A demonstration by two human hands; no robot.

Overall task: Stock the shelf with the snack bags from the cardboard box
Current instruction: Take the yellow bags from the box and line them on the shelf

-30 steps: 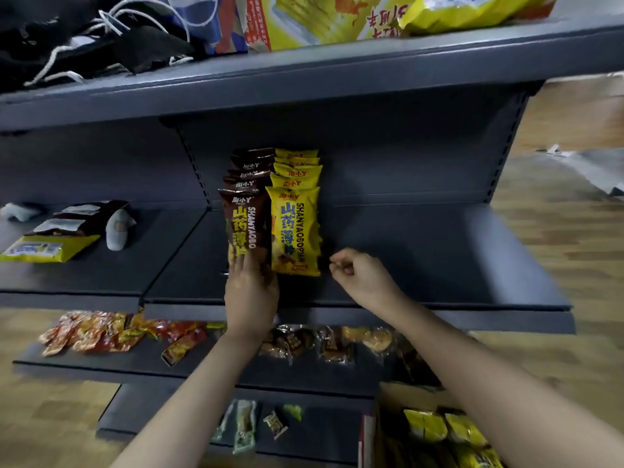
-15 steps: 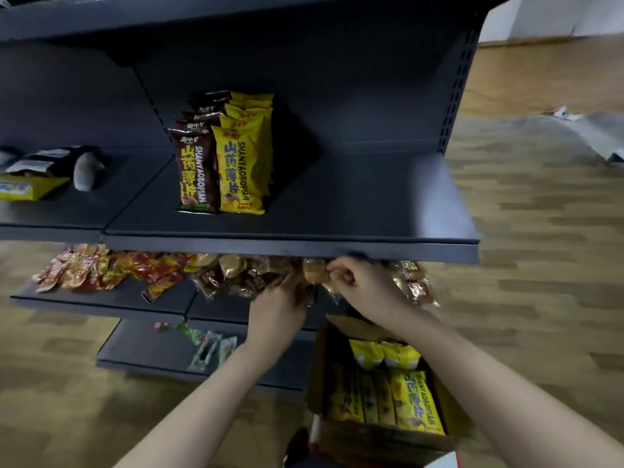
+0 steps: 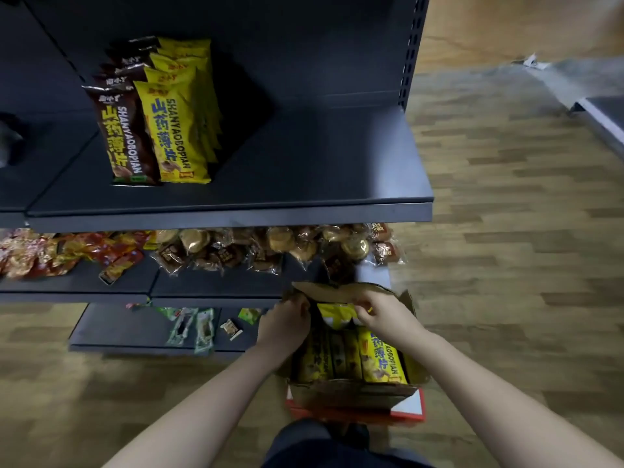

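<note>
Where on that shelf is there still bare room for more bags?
The shelf is bare from the yellow bags rightward to its right edge, and along the front lip. The left is crowded: brown bags stand right beside the yellow row.

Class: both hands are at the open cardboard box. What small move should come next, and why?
Probably lift one yellow bag out of the cardboard box. The right hand seems to pinch its top edge, the left hand is at the flap, and the shelf has free space beside the standing rows.
</note>
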